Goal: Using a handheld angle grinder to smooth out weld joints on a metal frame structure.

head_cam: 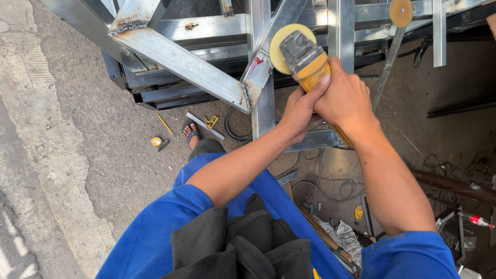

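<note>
While your left hand [298,111] and right hand [345,98] both clasp the yellow angle grinder [305,59], its disc [279,44] meets the welded steel frame [206,67]. Below lie one tape measure [156,141], one pencil [165,124], one square [205,125] and tangled cables [320,188].

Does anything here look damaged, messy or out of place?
Yes. The steel frame has dark, scorched, rusty patches at its welded joints. Both the left hand and right hand grip the yellow angle grinder bare, and a sandalled foot stands among tools scattered over the ground.
</note>
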